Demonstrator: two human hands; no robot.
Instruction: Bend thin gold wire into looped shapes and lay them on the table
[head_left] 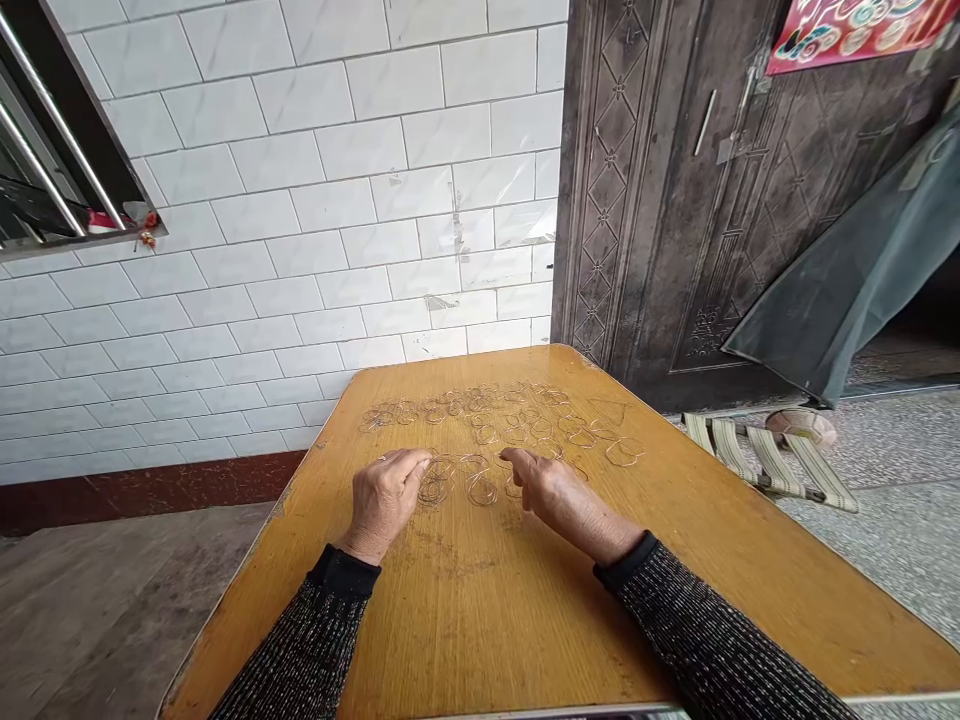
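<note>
L hand (386, 497) is bending its fingers in narrow, right by the nearest wire loops (481, 485) on the desk (465, 630), & R hand (556, 492) is curling narrow too, w/ index pointing in toward the same loops; can't tell if either's pinching wire. More loops are lying behind, approx. mid-desk & farther back, w/ a tiled wall (337, 230) standing beyond.

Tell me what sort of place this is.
Probably a porch or courtyard just outside a home's entrance, though I can't be sure. The white tiled wall, the barred window and the dark, patterned door beyond the table suggest it.
</note>
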